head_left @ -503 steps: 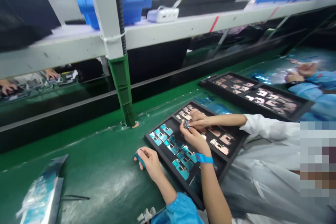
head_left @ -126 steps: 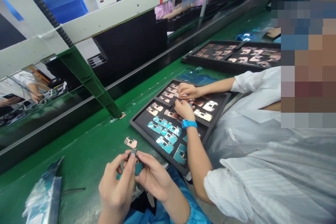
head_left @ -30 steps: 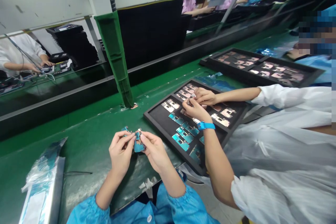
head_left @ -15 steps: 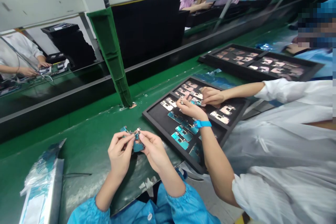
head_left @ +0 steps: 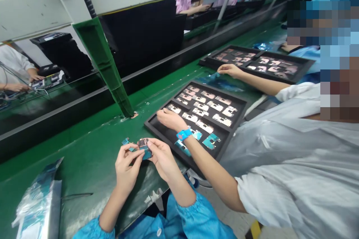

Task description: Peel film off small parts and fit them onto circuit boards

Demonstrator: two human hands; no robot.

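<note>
both hands pinch one small circuit board point(head_left: 142, 145) between them, left hand point(head_left: 126, 166) and right hand point(head_left: 162, 158) at opposite ends, above the green table point(head_left: 92, 157).

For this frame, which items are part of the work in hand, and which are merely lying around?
In hand: left hand and right hand, both pinching the small blue part; near tray of similar parts, with a co-worker's hand in it.
Lying about: loose blue piece on the green belt, foil bag, far trays, blue film.
</note>
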